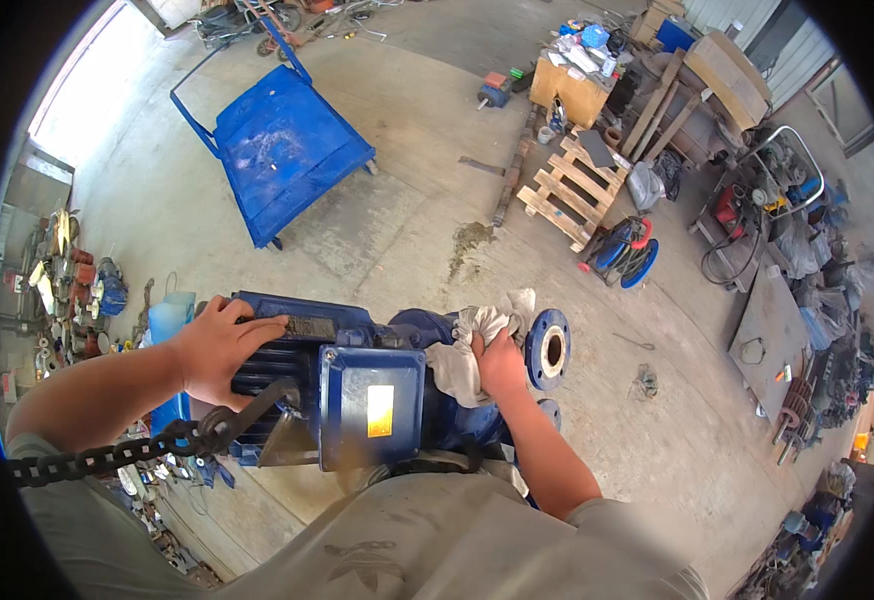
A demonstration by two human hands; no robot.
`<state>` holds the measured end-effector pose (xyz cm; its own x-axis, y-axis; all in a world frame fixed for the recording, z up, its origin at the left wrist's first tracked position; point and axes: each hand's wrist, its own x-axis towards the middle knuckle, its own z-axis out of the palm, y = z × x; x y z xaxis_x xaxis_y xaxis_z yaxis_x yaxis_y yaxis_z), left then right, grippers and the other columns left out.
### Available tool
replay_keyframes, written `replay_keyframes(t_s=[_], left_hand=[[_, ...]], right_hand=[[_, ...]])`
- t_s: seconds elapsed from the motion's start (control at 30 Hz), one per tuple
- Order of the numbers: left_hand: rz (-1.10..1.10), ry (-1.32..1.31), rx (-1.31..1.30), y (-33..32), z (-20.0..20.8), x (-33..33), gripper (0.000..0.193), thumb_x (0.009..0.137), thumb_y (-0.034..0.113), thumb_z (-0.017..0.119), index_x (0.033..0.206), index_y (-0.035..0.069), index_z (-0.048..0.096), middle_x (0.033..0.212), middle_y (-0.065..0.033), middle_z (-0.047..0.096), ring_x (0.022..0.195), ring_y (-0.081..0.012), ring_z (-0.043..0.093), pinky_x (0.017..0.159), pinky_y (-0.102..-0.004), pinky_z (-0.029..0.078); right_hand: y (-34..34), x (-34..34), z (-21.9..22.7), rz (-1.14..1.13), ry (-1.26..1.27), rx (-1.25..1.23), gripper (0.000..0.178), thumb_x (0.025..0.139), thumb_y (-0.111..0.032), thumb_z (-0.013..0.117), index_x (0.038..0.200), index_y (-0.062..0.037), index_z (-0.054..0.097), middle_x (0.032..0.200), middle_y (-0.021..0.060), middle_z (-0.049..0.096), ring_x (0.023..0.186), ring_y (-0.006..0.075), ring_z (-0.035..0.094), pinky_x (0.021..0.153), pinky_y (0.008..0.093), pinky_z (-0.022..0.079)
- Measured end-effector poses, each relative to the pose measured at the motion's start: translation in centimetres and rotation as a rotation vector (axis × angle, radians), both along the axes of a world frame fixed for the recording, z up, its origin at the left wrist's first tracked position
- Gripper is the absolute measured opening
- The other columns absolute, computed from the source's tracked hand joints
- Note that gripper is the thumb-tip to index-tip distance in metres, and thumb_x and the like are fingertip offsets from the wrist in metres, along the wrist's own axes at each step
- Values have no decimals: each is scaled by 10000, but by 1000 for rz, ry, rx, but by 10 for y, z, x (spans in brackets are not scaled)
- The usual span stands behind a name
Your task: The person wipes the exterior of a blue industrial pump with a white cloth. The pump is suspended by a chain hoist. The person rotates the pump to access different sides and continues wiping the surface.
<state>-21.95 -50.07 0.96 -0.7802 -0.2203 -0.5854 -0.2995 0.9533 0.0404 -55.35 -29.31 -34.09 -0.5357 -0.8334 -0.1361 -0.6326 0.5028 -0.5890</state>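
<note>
In front of my body is a blue motor-driven pump (287, 310), with cooling fins, a square terminal box (372, 395) and a round pipe flange (550, 348) at its right end. My left hand (225, 350) lies on the finned motor housing, its fingers stretched out and the thumb apart. In my right hand (500, 366) is a bunched pale grey rag (459, 362), pressed against the pump casing next to the flange. A dark chain (107, 463) runs in from the left to a hook (257, 405) at the motor's side. My shirt front hides the pump's lower edge.
A blue platform cart (282, 145) stands ahead on the concrete floor. To the right are a wooden pallet (577, 190), a cable reel (627, 255) and a heap of machine parts. Motors and parts (82, 290) line the left wall. A wet stain marks the floor ahead.
</note>
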Motion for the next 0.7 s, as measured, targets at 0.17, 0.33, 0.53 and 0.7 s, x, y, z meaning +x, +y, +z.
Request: replay_keyframes(t_s=[0.17,0.33,0.53,0.7], left_hand=[[-4,37,11,0,-1,-9,1098,558,463,896,1500,75,486,1635,-64,465,1211,-341,482,1035,-484,360],[-20,34,-10,-5,-1,-13,1106,550,462,899,1501,73,489,1635,-62,464,1220,-340,477,1053,-471,360],[-29,74,16,-16,-12,-11,1093,560,489,887,1491,62,506,1630,-67,471,1226,-340,473,1061,-462,362],[-57,135,47,-22,-13,-11,984,673,463,843,1501,53,505,1613,-70,498,1213,-324,490,1045,-434,381]], right_hand=[[63,15,43,-46,-64,7,537,997,-459,645,1020,70,552,913,314,682,877,497,688,778,564,566],[128,33,71,17,-318,309,521,1000,-459,640,1016,61,641,923,321,722,959,494,709,827,555,569],[159,-2,83,-253,-672,-90,419,1015,-308,645,1211,59,693,1065,253,772,1047,333,754,901,412,569],[106,-56,98,-206,-605,-595,364,992,-136,677,1307,42,647,1185,116,758,1090,174,691,941,352,548]])
